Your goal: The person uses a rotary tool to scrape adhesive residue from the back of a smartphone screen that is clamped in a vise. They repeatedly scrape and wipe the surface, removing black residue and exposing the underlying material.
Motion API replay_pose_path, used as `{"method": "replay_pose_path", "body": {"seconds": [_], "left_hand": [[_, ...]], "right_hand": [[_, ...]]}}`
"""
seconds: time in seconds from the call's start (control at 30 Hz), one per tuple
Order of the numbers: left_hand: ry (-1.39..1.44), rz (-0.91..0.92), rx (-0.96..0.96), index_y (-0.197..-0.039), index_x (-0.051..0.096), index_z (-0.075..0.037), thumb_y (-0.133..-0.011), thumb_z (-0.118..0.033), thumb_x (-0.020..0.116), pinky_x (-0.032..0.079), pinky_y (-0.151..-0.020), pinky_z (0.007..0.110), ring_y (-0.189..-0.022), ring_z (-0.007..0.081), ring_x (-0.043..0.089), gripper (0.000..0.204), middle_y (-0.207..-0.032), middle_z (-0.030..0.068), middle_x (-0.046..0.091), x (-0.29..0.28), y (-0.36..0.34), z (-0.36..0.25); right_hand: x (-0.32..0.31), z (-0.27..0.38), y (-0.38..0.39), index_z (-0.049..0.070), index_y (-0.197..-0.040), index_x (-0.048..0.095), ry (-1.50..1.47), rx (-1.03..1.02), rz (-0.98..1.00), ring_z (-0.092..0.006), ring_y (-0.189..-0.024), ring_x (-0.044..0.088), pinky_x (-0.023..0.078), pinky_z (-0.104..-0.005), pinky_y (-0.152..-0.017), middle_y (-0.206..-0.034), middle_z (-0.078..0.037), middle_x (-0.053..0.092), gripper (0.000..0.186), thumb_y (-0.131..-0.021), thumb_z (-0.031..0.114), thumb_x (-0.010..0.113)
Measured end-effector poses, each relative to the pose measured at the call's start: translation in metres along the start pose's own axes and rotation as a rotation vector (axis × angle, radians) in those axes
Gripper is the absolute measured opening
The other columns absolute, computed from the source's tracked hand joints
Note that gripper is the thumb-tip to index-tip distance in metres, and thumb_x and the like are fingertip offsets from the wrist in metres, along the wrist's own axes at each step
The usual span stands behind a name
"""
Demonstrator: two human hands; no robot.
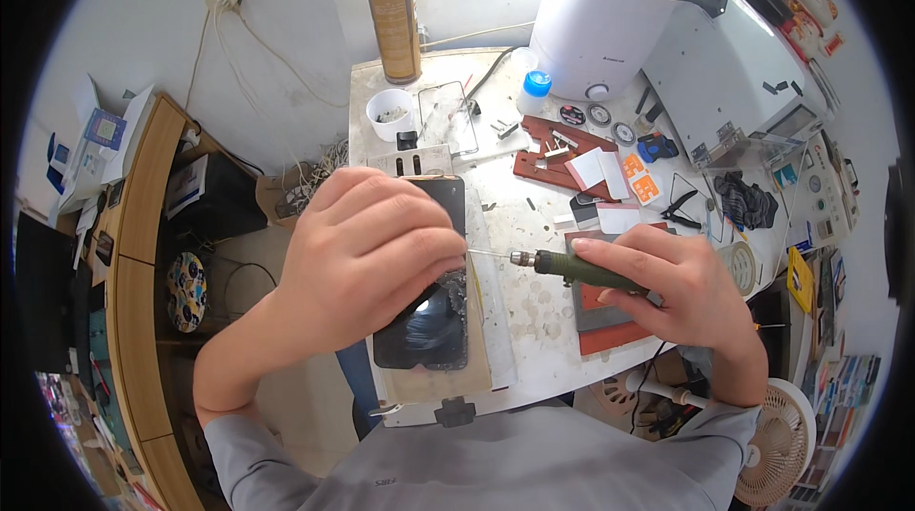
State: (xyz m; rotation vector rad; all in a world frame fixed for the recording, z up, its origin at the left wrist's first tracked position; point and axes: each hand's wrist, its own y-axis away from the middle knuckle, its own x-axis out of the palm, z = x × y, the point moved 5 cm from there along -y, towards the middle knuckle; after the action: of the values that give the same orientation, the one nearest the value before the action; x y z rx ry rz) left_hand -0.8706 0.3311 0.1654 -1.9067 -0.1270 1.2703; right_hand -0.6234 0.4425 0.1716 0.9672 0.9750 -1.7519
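Note:
A black phone (431,328) lies flat on a tan board (481,358) at the front of the workbench. My left hand (367,249) presses down on the phone's upper half, its fingers curled over it. A green pen-shaped rotary tool (581,271) is gripped in my right hand (679,287). The tool's thin bit points left and meets the phone's right edge just under my left fingertips.
At the back of the worn white bench (534,306) stand a spray can (394,23), a small white cup (390,113), a white round appliance (600,20) and a grey machine (724,72). Red mats, pliers (682,211) and small parts lie to the right. Wooden shelves (133,254) curve along the left.

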Motion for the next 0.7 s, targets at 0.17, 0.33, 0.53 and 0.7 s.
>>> {"method": "replay_pose_path", "body": {"seconds": [0.17,0.33,0.53,0.7], "left_hand": [[-0.154,-0.052,0.038,-0.093,0.070,-0.007,-0.080,-0.008,0.085,0.051,-0.082,0.041,-0.084,0.0251,0.066,0.021,-0.093,0.0043,0.069,-0.003,0.005,-0.001],[-0.252,-0.101,0.085,-0.093,0.067,-0.006,-0.080,-0.009,0.083,0.051,-0.081,0.041,-0.082,0.0255,0.064,0.021,-0.091,0.0046,0.067,-0.011,0.002,0.002],[-0.364,-0.184,-0.208,-0.094,0.068,-0.003,-0.088,-0.009,0.078,0.051,-0.076,0.040,-0.080,0.0284,0.065,0.013,-0.088,0.0085,0.069,-0.037,0.011,0.065],[-0.183,-0.030,-0.586,-0.099,0.069,0.001,-0.100,-0.016,0.074,0.050,-0.071,0.040,-0.079,0.0317,0.065,0.017,-0.089,0.0155,0.068,0.001,0.033,0.178]], "right_hand": [[0.002,-0.001,-0.002,0.007,-0.141,0.069,-0.109,0.101,0.091,-0.0208,-0.074,0.067,0.052,-0.0320,-0.064,-0.095,-0.008,0.074,0.066,-0.077,0.004,0.086],[0.003,-0.007,-0.010,0.001,-0.142,0.067,-0.448,0.117,0.082,-0.0187,-0.076,0.067,0.052,-0.0320,-0.069,-0.100,-0.008,0.076,0.065,-0.079,0.004,0.082],[-0.010,-0.032,-0.006,0.004,-0.146,0.064,-0.499,0.257,0.074,-0.0107,-0.086,0.068,0.054,-0.0301,-0.073,-0.100,-0.005,0.075,0.062,-0.086,0.000,0.076],[-0.005,-0.031,-0.016,0.007,-0.146,0.065,-0.272,0.118,-0.002,-0.0194,-0.074,0.065,0.051,-0.0334,-0.070,-0.094,-0.010,0.071,0.065,-0.082,0.000,0.077]]}}
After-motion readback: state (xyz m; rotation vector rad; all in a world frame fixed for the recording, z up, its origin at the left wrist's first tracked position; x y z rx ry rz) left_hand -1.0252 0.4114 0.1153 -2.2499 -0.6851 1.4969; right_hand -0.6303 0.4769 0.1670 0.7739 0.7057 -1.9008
